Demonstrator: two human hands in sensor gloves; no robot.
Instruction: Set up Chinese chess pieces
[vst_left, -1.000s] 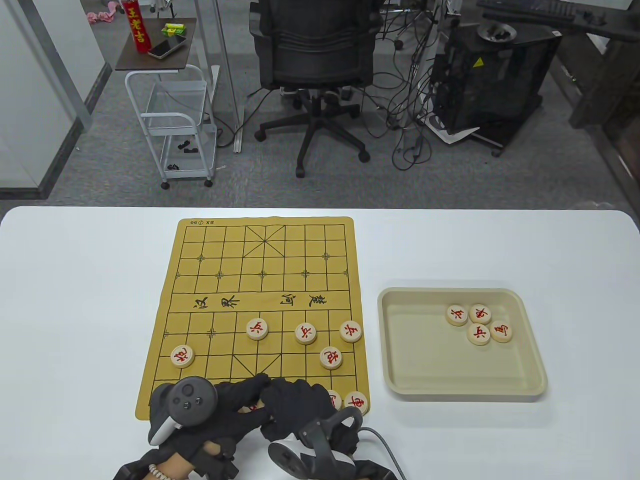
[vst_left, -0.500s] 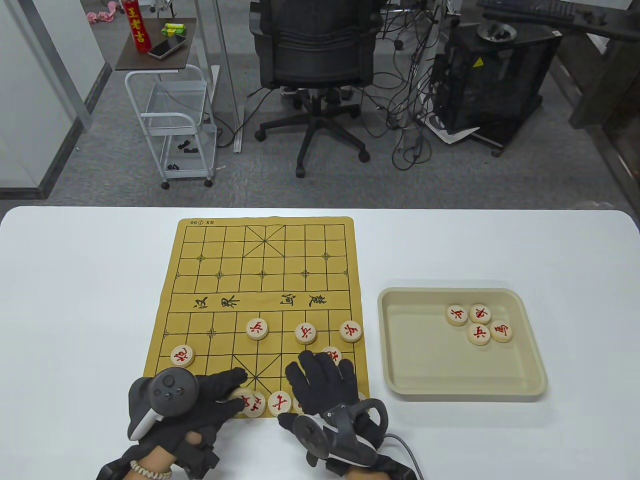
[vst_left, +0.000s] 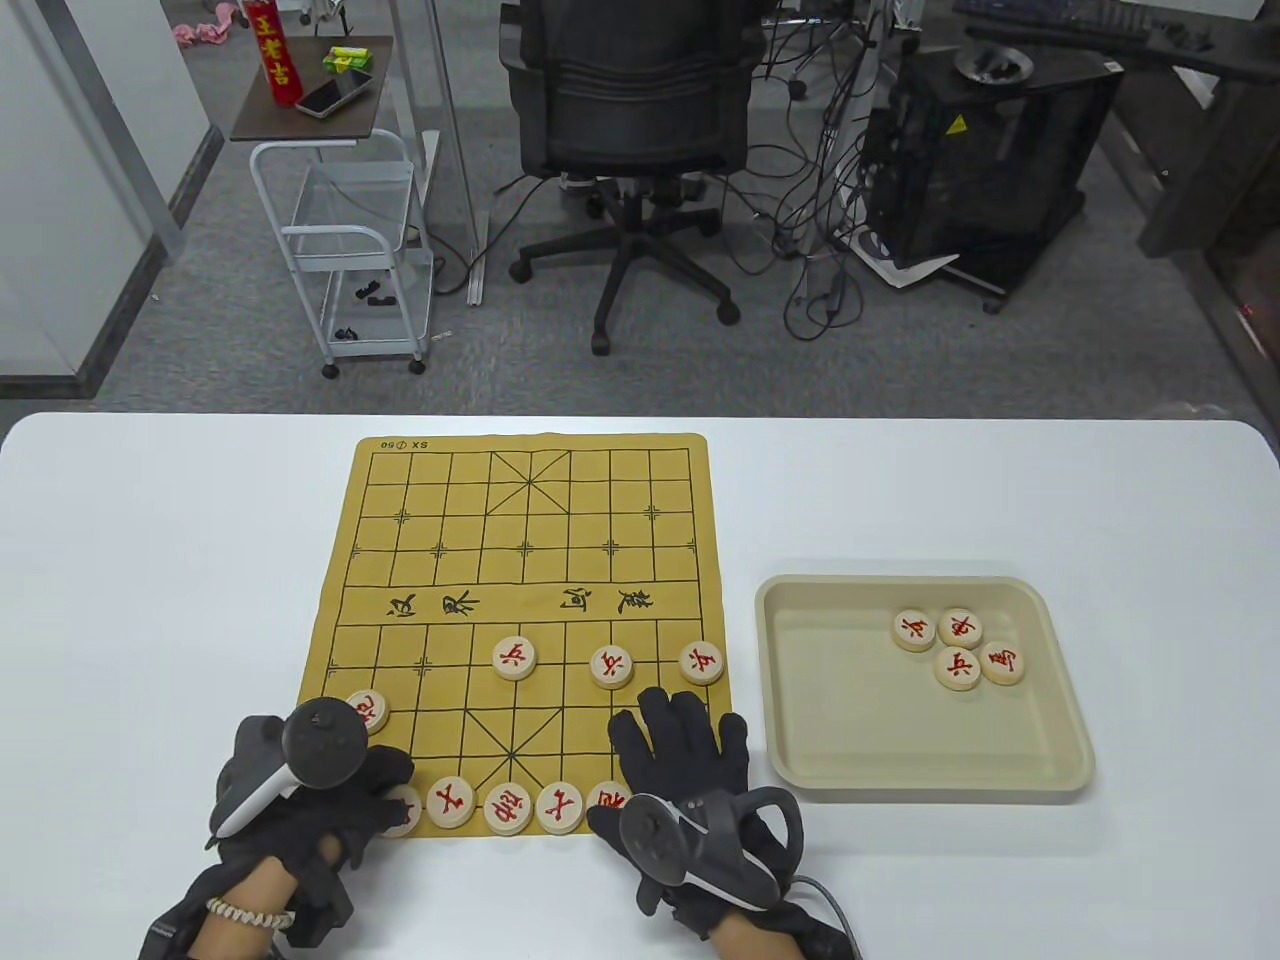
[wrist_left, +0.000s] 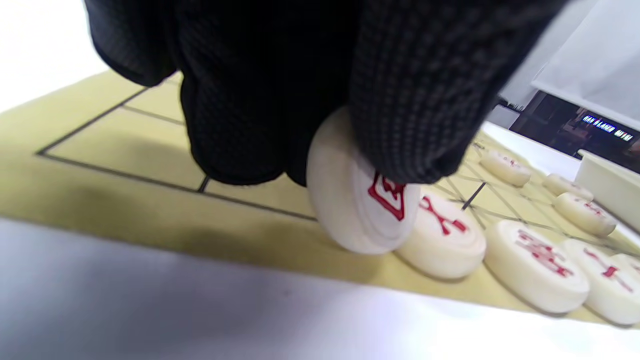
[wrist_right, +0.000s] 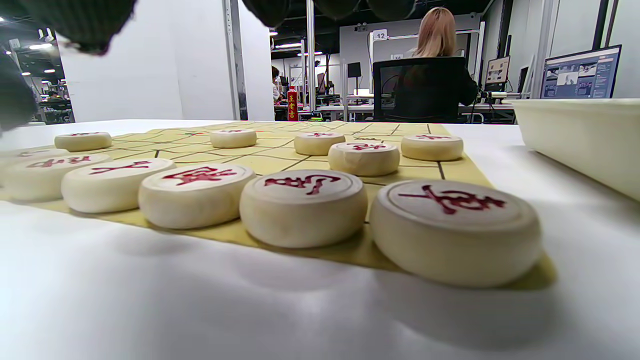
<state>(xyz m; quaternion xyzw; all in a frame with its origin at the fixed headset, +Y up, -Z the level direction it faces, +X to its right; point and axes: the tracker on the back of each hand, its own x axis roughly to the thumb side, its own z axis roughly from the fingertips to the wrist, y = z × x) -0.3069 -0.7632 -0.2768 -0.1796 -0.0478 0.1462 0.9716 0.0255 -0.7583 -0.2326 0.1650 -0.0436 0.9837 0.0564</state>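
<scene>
Left hand: black-gloved left hand is pinching a tilted cream round wooden chess piece with a red character, its lower edge touching the yellow-tan fabric chessboard mat near the front-left corner.
Right hand: black-gloved right hand is lying with fingers spread and straight over the mat's front-right corner, grasping nothing.
Front row: further pieces are lying flat, side by side.
Tray: beige rectangular plastic tray, right of the mat, is holding four pieces.

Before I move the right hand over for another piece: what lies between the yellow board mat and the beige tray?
Only bare white table, seen in the table view. The yellow board mat and beige tray lie apart.
</scene>
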